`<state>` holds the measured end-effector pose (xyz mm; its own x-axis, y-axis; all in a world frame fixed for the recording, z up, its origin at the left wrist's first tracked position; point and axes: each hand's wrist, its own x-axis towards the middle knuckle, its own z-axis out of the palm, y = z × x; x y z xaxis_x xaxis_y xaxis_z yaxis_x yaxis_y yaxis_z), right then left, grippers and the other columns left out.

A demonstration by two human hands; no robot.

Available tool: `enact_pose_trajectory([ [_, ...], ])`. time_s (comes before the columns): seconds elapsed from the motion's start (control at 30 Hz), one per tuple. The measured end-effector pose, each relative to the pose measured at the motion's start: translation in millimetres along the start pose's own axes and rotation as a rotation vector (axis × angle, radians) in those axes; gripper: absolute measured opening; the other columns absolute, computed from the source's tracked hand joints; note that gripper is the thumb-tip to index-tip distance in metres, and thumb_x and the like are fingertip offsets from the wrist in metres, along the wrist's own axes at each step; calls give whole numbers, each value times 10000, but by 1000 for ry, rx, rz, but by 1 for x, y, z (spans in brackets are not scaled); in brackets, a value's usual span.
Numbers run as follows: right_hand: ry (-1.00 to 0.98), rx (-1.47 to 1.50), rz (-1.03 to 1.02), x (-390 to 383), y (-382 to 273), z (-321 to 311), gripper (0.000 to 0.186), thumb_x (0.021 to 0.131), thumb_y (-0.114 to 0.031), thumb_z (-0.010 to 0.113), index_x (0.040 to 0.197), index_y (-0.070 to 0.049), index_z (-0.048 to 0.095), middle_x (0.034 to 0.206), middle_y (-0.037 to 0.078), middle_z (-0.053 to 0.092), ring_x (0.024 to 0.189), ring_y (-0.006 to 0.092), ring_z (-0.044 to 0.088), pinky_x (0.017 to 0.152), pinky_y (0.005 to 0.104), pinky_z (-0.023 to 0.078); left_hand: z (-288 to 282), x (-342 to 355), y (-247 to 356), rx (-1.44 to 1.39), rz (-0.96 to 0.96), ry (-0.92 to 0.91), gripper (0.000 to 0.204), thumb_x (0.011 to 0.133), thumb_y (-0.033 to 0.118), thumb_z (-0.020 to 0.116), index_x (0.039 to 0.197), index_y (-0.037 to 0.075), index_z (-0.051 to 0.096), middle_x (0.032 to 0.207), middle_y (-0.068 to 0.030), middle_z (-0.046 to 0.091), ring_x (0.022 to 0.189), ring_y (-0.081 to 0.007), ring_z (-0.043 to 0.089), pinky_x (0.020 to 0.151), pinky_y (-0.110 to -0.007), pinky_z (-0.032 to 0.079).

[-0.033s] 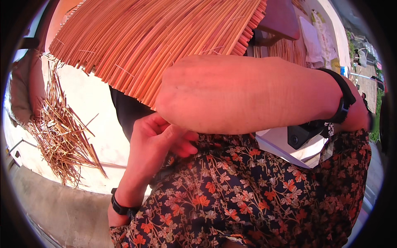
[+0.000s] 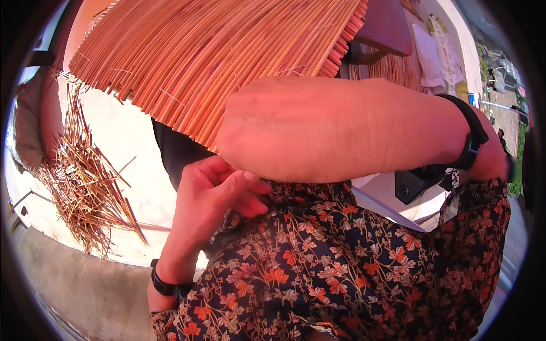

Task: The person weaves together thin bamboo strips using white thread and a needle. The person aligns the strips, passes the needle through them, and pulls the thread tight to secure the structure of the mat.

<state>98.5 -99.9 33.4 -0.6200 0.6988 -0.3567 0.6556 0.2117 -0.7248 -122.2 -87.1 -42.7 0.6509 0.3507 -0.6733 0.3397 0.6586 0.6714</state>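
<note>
A mat of reddish-brown stalks (image 2: pixel 210 51), laid side by side and stitched with thin pale thread, spreads across the top of the view. Just below its near edge is my left hand (image 2: pixel 207 190), fingers curled and thumb bent in toward them. Whatever they may pinch is hidden. My right hand (image 2: pixel 244 128) reaches in from the right and overlaps the mat's near edge, with only its back and wrist showing. Its fingers are out of sight, close to my left fingertips. A black band circles each forearm.
Loose cut stalks (image 2: pixel 85 193) lie heaped on the pale floor at the left. A brown stool (image 2: pixel 384 28) stands beyond the mat at the upper right, near more stalks and white sacks (image 2: pixel 429 57). My patterned shirt (image 2: pixel 330 261) fills the lower part.
My left thumb tip shows a little more beside my right hand. The mat and my right arm are almost unmoved.
</note>
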Motion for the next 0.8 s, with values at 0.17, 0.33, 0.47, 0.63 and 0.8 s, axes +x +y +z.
enact_pose_trajectory([
  [0.17, 47, -233, 20, -3, 2, -17, 175, 799, -103, 663, 887, 43, 702, 871, 214, 699, 881, 364, 690, 740, 436, 540, -24, 6, -4, 1059, 1221, 474, 293, 784, 155, 868, 983, 36, 687, 843, -54, 685, 724, -190, 686, 577, -283, 539],
  [0.33, 55, -148, 58, -3, 0, -17, 154, 776, -89, 687, 854, 43, 697, 813, 226, 680, 815, 389, 680, 691, 448, 531, -19, 41, -6, 1293, 1467, 593, 457, 636, 168, 922, 1010, 94, 670, 1072, -81, 664, 1045, -291, 649, 1054, -516, 431],
  [0.47, 138, -119, 32, -5, 0, -11, 146, 822, -99, 629, 733, 17, 631, 705, 211, 623, 728, 403, 641, 643, 463, 505, -17, 48, -1, 1214, 1506, 446, 388, 676, 134, 883, 1005, 88, 683, 1093, -92, 681, 1078, -311, 655, 1057, -535, 434],
  [0.63, 74, -164, 136, -10, -5, -20, 193, 757, -83, 688, 874, 68, 720, 821, 215, 699, 819, 334, 699, 682, 411, 534, -12, 44, 10, 1201, 1595, 446, 237, 738, 106, 814, 941, 80, 695, 1014, -68, 708, 1027, -292, 700, 1065, -530, 451],
  [0.8, 190, 34, -50, -23, -32, -70, 94, 844, -29, 671, 888, 25, 735, 777, 114, 714, 690, 210, 672, 641, 327, 519, -9, 11, 71, 1205, 1729, 469, 289, 733, 152, 823, 981, 78, 695, 1080, -114, 732, 1095, -339, 698, 1077, -565, 440],
])
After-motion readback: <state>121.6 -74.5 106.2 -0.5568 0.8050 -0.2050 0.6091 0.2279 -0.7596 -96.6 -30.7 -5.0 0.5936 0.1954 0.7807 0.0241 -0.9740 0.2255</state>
